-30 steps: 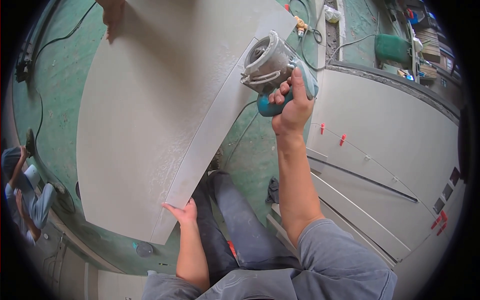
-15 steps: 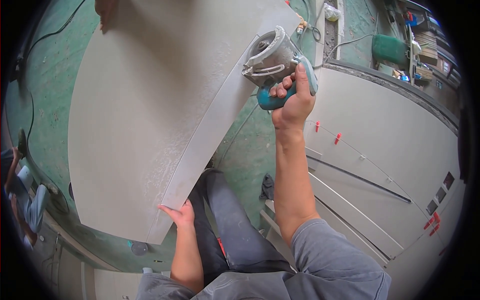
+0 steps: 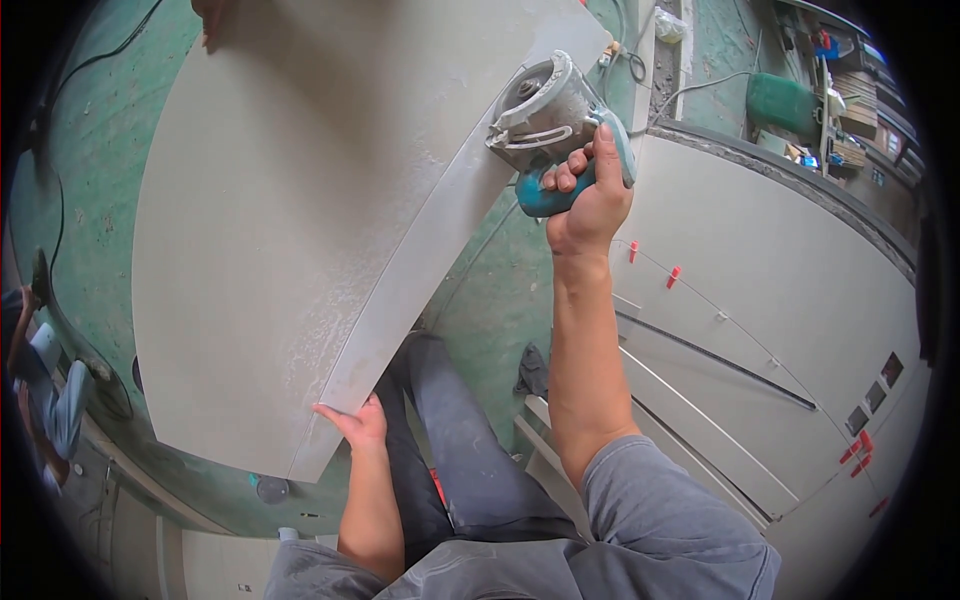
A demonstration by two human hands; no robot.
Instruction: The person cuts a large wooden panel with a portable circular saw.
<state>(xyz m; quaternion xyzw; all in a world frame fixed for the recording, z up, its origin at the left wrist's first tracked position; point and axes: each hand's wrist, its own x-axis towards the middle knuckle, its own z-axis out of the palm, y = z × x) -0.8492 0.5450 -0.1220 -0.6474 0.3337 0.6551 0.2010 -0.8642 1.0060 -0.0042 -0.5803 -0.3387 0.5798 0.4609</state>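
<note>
A large pale grey slab (image 3: pixel 250 220) with dust along a long straight cut line spans the upper left. My right hand (image 3: pixel 590 200) is wrapped round the teal handle of a handheld circular saw (image 3: pixel 540 115), its dusty metal guard over the far part of the slab's right edge. The blade itself is mostly hidden by the guard. Along the line, a narrow strip (image 3: pixel 400 290) forms the slab's right side. My left hand (image 3: pixel 362 422) grips this strip near its close end, thumb on top and fingers underneath, partly hidden.
Another person's hand (image 3: pixel 208 20) is at the slab's far left edge. Someone sits or crouches at far left (image 3: pixel 60 400). Cables (image 3: pixel 110 65) lie on the green floor. Wall panels with red clips (image 3: pixel 674 276) and long pale strips (image 3: pixel 710 430) are at right; a green container (image 3: pixel 782 103) stands beyond.
The slab and background have shifted slightly in the picture. The saw and both my hands keep nearly the same place and grip.
</note>
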